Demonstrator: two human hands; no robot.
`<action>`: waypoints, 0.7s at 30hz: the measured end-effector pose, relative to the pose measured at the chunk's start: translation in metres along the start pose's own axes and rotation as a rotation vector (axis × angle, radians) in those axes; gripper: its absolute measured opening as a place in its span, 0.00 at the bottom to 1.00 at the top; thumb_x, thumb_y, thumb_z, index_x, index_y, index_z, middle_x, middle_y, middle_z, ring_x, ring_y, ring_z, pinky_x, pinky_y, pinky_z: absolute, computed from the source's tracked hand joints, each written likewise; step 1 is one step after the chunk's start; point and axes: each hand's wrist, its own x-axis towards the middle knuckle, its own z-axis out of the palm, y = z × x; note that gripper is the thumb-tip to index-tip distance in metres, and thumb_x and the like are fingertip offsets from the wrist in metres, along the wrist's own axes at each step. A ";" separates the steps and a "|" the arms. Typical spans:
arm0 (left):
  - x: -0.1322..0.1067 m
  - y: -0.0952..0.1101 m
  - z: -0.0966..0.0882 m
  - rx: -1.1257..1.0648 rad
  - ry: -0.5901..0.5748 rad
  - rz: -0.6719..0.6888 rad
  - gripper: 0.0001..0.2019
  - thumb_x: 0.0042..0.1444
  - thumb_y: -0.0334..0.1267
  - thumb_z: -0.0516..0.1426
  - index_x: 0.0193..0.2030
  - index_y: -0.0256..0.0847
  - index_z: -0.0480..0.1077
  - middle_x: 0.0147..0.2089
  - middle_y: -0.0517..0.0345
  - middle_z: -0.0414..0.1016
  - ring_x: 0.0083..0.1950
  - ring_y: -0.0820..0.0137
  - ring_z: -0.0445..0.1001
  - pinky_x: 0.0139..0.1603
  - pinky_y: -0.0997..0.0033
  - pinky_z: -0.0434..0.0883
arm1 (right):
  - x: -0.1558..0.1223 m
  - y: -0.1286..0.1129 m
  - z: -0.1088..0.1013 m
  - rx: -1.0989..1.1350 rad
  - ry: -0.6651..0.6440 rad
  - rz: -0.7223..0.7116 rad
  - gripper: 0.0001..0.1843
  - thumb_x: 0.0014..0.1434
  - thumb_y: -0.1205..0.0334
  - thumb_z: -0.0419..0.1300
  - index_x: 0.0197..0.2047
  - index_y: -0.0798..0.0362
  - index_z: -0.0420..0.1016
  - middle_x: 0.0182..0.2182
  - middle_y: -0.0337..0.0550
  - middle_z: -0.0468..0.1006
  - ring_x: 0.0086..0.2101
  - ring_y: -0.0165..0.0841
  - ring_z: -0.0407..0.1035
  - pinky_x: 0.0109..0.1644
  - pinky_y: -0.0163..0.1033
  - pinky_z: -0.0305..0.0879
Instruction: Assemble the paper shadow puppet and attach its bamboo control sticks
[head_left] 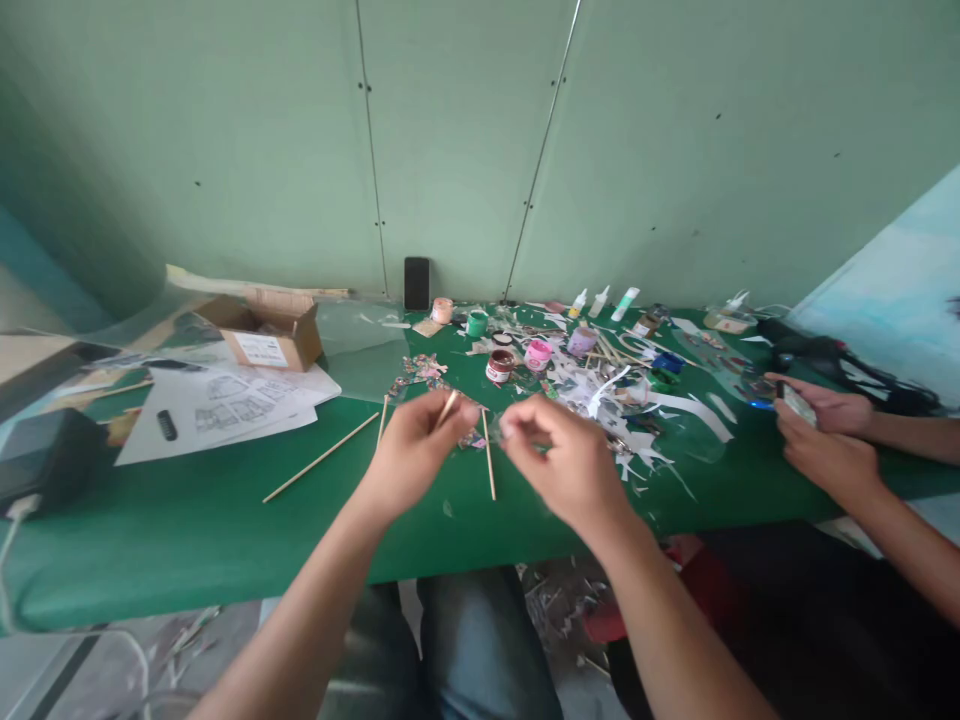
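The left hand (405,450) grips a stick (448,408) above the worktop (300,545). The right hand (562,455) faces it, fingers curled; I cannot tell whether its grip holds anything. Green surface stretches from the loose stick (321,457) at left to the near edge; scraps (606,392) lie right.

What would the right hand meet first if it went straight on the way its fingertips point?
Probably the left hand, across a small gap from the right hand. A stick shows between them but seems lower, on the table; depth is unclear.
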 end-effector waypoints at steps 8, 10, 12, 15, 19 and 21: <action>0.134 -0.019 -0.004 -0.009 0.194 0.311 0.15 0.65 0.45 0.51 0.33 0.39 0.70 0.24 0.63 0.58 0.26 0.75 0.57 0.26 0.75 0.57 | 0.061 0.050 0.006 0.273 -0.091 0.247 0.09 0.63 0.56 0.53 0.34 0.51 0.65 0.23 0.36 0.73 0.25 0.29 0.73 0.31 0.34 0.68; 0.146 -0.035 -0.003 0.076 0.235 0.397 0.14 0.65 0.45 0.52 0.34 0.39 0.70 0.25 0.63 0.60 0.27 0.75 0.59 0.28 0.75 0.59 | 0.066 0.071 0.019 0.333 -0.086 0.270 0.10 0.63 0.54 0.54 0.34 0.51 0.65 0.22 0.35 0.73 0.25 0.29 0.73 0.30 0.34 0.68; 0.151 -0.052 -0.005 0.162 0.243 0.443 0.15 0.64 0.47 0.52 0.35 0.38 0.71 0.26 0.62 0.63 0.27 0.75 0.59 0.28 0.75 0.59 | 0.069 0.094 0.030 0.407 -0.079 0.310 0.12 0.62 0.51 0.56 0.33 0.51 0.66 0.22 0.35 0.72 0.24 0.29 0.73 0.30 0.34 0.67; 0.150 -0.076 -0.018 0.316 0.186 0.450 0.14 0.64 0.47 0.52 0.38 0.38 0.72 0.30 0.60 0.71 0.28 0.75 0.64 0.29 0.75 0.61 | 0.075 0.124 0.044 0.531 -0.063 0.383 0.15 0.59 0.47 0.59 0.32 0.51 0.67 0.21 0.34 0.72 0.23 0.29 0.72 0.29 0.34 0.68; 0.146 -0.103 -0.037 0.515 0.036 0.480 0.12 0.62 0.42 0.57 0.47 0.38 0.73 0.38 0.55 0.77 0.32 0.75 0.71 0.30 0.77 0.65 | 0.091 0.146 0.061 0.723 -0.151 0.455 0.17 0.57 0.46 0.62 0.32 0.51 0.68 0.21 0.33 0.72 0.22 0.27 0.72 0.30 0.35 0.70; 0.143 -0.112 -0.042 0.506 0.042 0.503 0.14 0.60 0.43 0.59 0.49 0.38 0.73 0.38 0.54 0.78 0.32 0.75 0.72 0.30 0.78 0.67 | 0.097 0.150 0.070 0.829 -0.252 0.489 0.17 0.57 0.46 0.63 0.32 0.52 0.69 0.22 0.33 0.72 0.23 0.27 0.72 0.31 0.35 0.72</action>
